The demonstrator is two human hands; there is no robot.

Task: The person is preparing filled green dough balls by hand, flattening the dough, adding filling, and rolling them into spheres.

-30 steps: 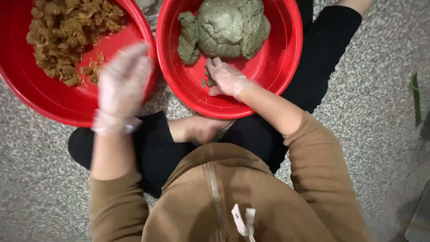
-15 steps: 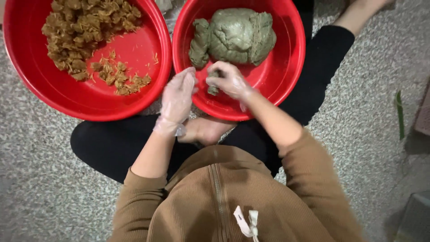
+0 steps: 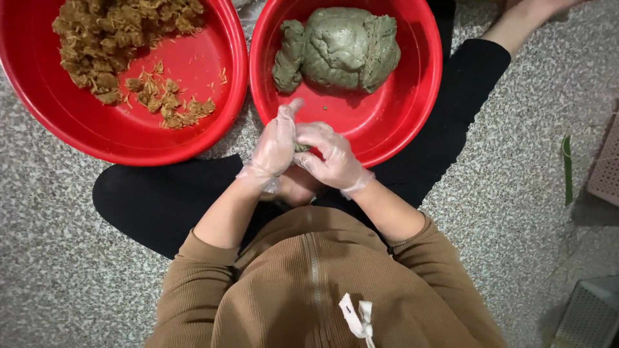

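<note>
Dough lump [image 3: 301, 147] between gloved fingers [image 3: 281, 132]

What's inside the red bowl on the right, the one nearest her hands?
The right red bowl holds a big lump of grey-green dough, split into chunks. The gloved left hand and right hand press a small dough piece between them, mostly covered.

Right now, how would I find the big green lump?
Find the two red bowls on the speckled floor. Take the right bowl, above the gloved hands. The lump lies at its far side: smooth grey-green dough, unlike the crumbly brown filling in the left bowl.
</note>
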